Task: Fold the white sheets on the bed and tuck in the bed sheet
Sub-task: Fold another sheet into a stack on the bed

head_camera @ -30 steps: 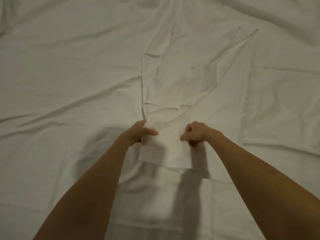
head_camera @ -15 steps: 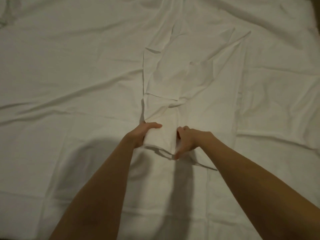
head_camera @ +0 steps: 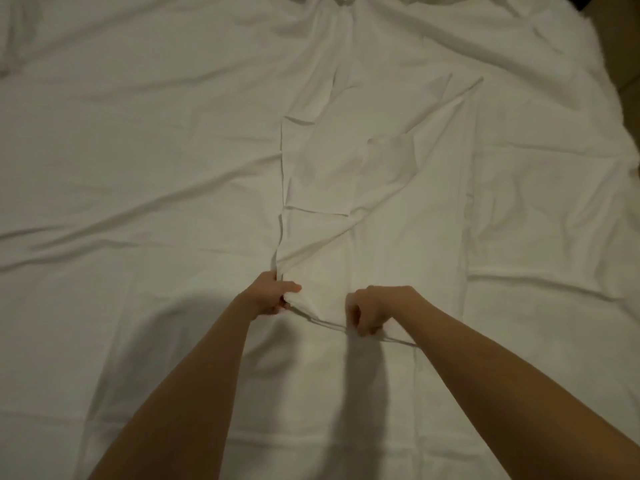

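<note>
Gripping the near edge of the folded sheet with both hands.
Your left hand pinches its left corner, your right hand is fisted on the hem; it lies mid-bed on the rumpled bed sheet.
</note>
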Demonstrator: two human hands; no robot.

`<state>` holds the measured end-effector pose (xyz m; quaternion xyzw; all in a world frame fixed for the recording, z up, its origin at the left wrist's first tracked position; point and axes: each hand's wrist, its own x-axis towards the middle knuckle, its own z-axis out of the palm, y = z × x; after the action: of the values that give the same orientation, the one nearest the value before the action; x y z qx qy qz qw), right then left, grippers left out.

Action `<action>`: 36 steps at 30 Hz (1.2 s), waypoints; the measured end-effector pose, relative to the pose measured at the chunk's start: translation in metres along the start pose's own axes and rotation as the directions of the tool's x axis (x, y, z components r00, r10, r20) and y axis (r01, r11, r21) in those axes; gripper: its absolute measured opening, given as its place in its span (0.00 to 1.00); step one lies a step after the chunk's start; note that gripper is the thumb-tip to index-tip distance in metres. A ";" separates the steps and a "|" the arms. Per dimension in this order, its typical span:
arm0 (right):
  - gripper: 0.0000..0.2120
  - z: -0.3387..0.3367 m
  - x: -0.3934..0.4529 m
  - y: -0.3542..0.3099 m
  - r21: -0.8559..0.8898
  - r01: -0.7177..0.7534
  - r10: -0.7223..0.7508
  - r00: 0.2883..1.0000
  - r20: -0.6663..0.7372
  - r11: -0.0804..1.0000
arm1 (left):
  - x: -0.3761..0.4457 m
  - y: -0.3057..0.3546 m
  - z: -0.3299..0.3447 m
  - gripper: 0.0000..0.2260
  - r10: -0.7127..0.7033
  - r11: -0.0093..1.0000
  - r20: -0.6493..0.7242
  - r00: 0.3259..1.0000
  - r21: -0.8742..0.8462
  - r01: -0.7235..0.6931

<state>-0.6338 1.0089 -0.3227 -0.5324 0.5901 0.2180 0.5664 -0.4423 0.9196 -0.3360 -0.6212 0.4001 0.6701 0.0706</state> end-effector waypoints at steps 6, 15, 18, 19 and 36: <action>0.08 -0.080 0.026 0.018 0.705 0.318 0.377 0.669 -0.641 0.634 | 0.027 0.048 -0.015 0.14 0.246 0.967 -0.185 0.952 -0.015 -0.253; 0.09 -0.120 0.051 0.005 0.807 0.389 0.450 0.683 -0.576 0.443 | 0.026 0.069 0.004 0.10 0.250 0.968 -0.016 0.968 0.013 -0.249; 0.08 -0.101 0.038 0.020 0.796 0.437 0.422 0.683 -0.597 0.418 | 0.008 0.075 0.024 0.05 0.348 0.920 0.086 0.933 0.159 -0.358; 0.09 -0.093 0.029 0.027 0.807 0.453 0.419 0.694 -0.586 0.378 | 0.002 0.076 0.032 0.05 0.382 0.892 0.105 0.918 0.216 -0.396; 0.13 0.065 -0.089 0.144 0.959 0.280 0.488 0.832 -0.265 0.043 | -0.031 0.040 0.116 0.07 0.478 0.093 0.390 0.787 0.868 -0.487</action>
<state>-0.7495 1.1477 -0.3092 0.0197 0.7427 -0.3649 0.5611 -0.5492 0.9783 -0.3010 -0.2845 0.8930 0.2850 0.2008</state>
